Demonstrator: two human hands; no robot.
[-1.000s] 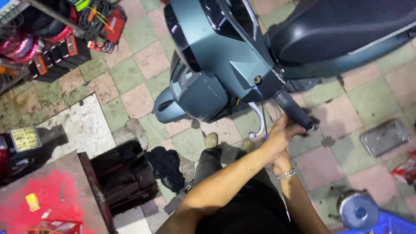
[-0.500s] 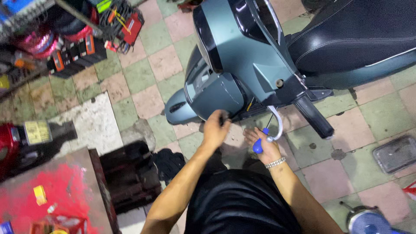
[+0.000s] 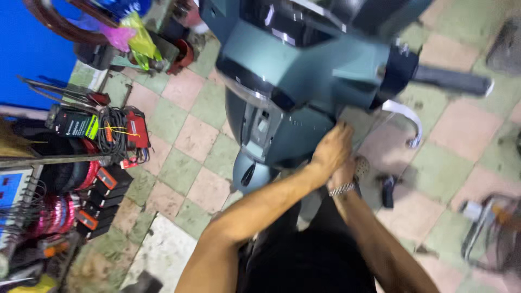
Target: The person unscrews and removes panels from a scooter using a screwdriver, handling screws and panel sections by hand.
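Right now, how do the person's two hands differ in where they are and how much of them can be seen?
The left hand lies on top and in plain view, pressed against the lower edge of the blue-grey scooter body. The right hand sits underneath, mostly hidden by the left hand. A metal bracelet shows at the right wrist, while the left arm is bare. Both reach to the same spot under the handlebar grip; what they hold cannot be seen.

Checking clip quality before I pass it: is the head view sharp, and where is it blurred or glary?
Head view: motion-smeared throughout, worst at the right edge. The left hand on the blue-grey scooter front is soft; the right hand is mostly hidden behind it. The handlebar grip streaks. Pale reflections sit on the scooter's dark top panel. Lighting is even, shadows weak.
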